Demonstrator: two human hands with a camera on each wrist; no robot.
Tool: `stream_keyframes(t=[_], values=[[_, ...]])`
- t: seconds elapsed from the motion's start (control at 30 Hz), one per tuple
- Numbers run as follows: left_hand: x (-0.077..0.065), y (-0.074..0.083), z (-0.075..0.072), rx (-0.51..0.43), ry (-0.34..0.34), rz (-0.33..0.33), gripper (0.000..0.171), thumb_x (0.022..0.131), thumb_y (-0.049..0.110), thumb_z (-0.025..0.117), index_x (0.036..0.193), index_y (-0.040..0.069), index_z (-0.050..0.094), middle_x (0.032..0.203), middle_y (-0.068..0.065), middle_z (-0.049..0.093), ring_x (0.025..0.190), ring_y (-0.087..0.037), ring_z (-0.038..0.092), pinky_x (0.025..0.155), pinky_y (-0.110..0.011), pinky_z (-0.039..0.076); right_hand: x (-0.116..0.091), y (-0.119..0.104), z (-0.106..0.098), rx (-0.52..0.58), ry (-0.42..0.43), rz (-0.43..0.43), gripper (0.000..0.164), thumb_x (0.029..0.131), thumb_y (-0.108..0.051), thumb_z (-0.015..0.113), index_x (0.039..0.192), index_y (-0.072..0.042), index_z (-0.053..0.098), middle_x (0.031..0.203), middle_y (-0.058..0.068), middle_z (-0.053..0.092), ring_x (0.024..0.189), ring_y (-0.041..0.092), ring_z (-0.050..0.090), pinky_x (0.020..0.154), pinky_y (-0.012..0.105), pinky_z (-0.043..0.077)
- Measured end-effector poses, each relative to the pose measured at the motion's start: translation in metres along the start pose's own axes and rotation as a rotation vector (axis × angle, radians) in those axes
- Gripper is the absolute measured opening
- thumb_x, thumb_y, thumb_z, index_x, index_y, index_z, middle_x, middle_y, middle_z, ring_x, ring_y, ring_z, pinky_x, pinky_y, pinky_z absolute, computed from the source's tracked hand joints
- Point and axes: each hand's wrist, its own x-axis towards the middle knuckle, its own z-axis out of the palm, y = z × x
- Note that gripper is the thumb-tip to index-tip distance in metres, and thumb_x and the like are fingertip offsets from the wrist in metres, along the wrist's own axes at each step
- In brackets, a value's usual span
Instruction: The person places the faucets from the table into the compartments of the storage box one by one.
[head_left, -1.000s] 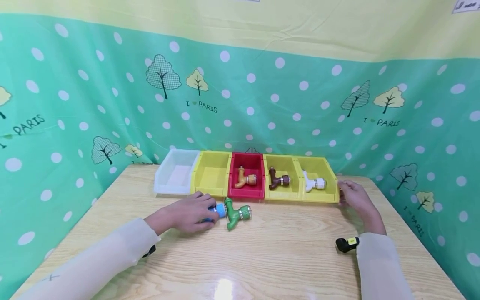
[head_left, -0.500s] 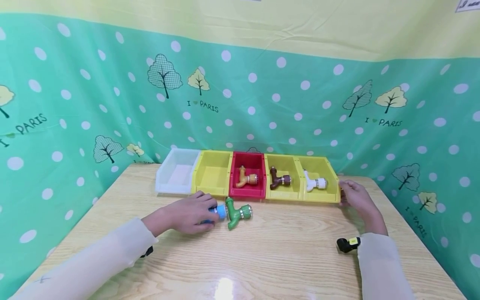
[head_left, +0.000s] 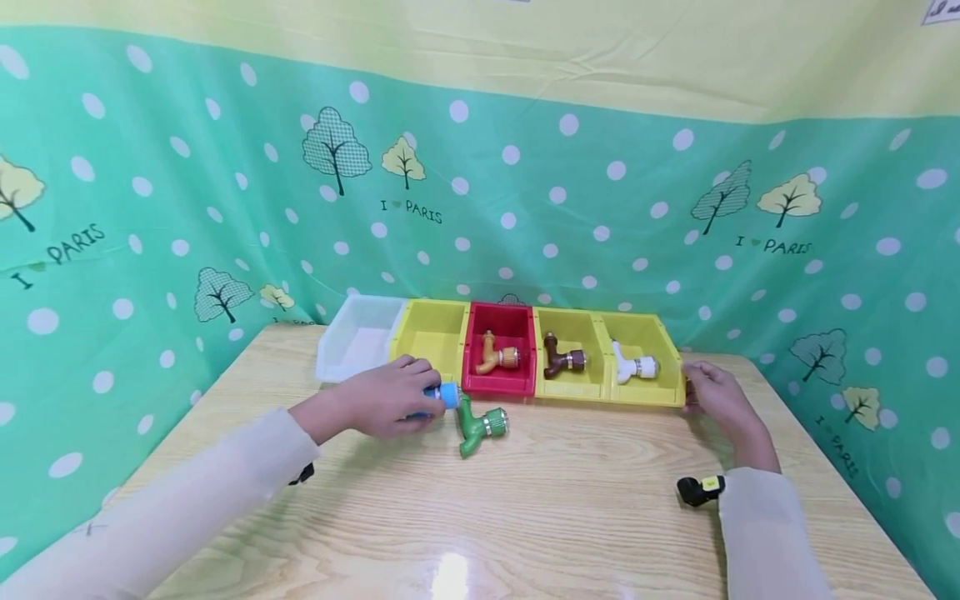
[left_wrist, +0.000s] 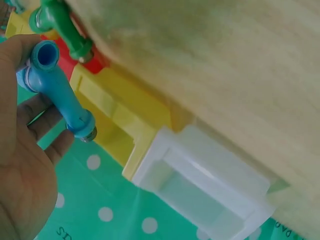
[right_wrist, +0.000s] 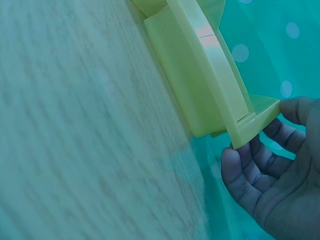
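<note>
polka-dot cloth, left fingers holding blue tap, right fingers gripping yellow bin

Blue tubular plastic tap: smooth, low sheen; metal end fitting. Green branched plastic tap: smooth, glossy; ribbed knob, metal collar. Amber branched plastic tap: ribbed knob. Dark brown branched plastic tap, white branched plastic tap: metal collars. Yellow open-fronted plastic bins: smooth, glossy rim. Red open-fronted plastic bin: smooth. Whitish open-fronted plastic bin: smooth, translucent. Pale table: wood-grained, glossy. Green-and-yellow printed curtain: matt, creased cloth. Cream sleeves: matt cloth.
</note>
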Motion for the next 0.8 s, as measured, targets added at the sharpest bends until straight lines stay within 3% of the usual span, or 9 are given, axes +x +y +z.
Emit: stream_keyframes(t=[0.3,0.8], values=[[0.006,-0.021,-0.009,0.064,0.012,-0.052,0.014,0.091,0.037,0.06,0.104,0.034,0.059,0.109,-0.002,0.054,0.098,-0.022,0.044,0.088,-0.043,0.041,0.0,0.002,-0.001,-0.002,-0.014,-0.017,0.063,0.101,-0.05,0.027,0.127,0.005,0.042,0.121,0.026,0.046,0.094,0.027,0.056,0.076,0.037,0.055],[0.01,-0.066,0.002,0.025,-0.01,-0.163,0.016,0.092,0.036,0.058,0.104,0.028,0.063,0.107,-0.003,0.055,0.096,-0.023,0.045,0.085,-0.041,0.042,-0.001,0.001,-0.001,-0.012,-0.016,-0.03,0.062,0.1,-0.05,0.028,0.122,0.006,0.043,0.117,0.026,0.046,0.093,0.028,0.055,0.077,0.04,0.055]])
